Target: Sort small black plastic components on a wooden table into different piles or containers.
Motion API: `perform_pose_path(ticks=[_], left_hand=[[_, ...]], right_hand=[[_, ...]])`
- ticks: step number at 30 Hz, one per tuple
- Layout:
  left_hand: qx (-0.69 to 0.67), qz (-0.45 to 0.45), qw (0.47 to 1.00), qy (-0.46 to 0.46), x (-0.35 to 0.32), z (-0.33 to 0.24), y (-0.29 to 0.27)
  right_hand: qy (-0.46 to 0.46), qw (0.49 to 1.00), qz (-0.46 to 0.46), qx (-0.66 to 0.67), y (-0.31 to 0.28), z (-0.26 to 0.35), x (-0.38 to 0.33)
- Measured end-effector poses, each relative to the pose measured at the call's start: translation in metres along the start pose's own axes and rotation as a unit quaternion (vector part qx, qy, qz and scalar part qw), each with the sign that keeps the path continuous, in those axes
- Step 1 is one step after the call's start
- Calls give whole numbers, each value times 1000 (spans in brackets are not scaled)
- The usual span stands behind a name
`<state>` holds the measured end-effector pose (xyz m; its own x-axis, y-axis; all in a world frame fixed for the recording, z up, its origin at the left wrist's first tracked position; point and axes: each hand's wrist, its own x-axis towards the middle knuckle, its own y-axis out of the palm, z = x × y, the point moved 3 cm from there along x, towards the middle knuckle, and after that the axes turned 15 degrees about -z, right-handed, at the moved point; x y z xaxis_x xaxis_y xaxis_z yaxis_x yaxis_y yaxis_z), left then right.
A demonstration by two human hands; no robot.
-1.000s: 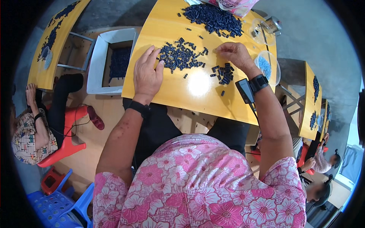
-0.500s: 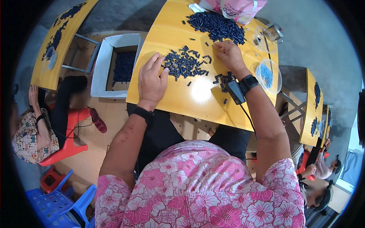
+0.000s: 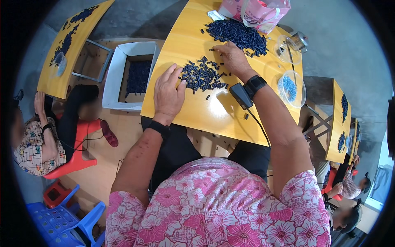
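My left hand point(image 3: 169, 92) rests on the yellow table with its fingers stretched out, beside the left edge of a small pile of short dark blue-black tubular pieces point(image 3: 201, 75). My right hand point(image 3: 233, 59) is above and right of that pile, palm down. Its extended fingertips reach a single dark piece point(image 3: 212, 50) lying on the table. The underside of this hand is hidden. A larger heap of the same pieces point(image 3: 238, 35) lies just beyond it. A black box-shaped device point(image 3: 241, 95) with a cable hangs at my right wrist, over the table.
To the right stand a clear tub of small blue parts point(image 3: 289, 88), another clear tub point(image 3: 286, 50) and a metal cup point(image 3: 300, 40). A pink bag point(image 3: 257, 14) is at the back. Left of the table point(image 3: 181, 37), a white box point(image 3: 116, 78) holds dark pieces. People sit at neighbouring tables.
My right hand has moved left, its fingertips coming to the single piece. My left hand stays beside the small pile. The whole view has shifted slightly.
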<state>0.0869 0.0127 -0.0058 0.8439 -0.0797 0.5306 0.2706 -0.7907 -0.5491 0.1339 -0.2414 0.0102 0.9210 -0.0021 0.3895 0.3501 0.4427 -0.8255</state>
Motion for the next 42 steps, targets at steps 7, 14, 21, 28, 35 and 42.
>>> perform_pose_path(ticks=[7, 14, 21, 28, 35, 42], left_hand=[[-3, 0, 1000, -3, 0, 0, -1], [5, 3, 1000, 1, 0, 0, -1], [1, -4, 1000, -1, 0, 0, -1], [-6, -8, 1000, 4, 0, 2, 0], [-1, -7, 1000, -1, -1, 1, -2], [-3, -9, 1000, 15, 1, 0, 0]], right_hand=[[-15, 999, 37, 31, -1, 16, -4], [-17, 995, 34, 94, -1, 17, -19], [67, 974, 82, 202, -7, 11, -17], [167, 946, 106, 257, -16, -2, -19], [178, 975, 37, 125, -32, -3, -29], [242, 951, -189, -14, -54, -62, -39]])
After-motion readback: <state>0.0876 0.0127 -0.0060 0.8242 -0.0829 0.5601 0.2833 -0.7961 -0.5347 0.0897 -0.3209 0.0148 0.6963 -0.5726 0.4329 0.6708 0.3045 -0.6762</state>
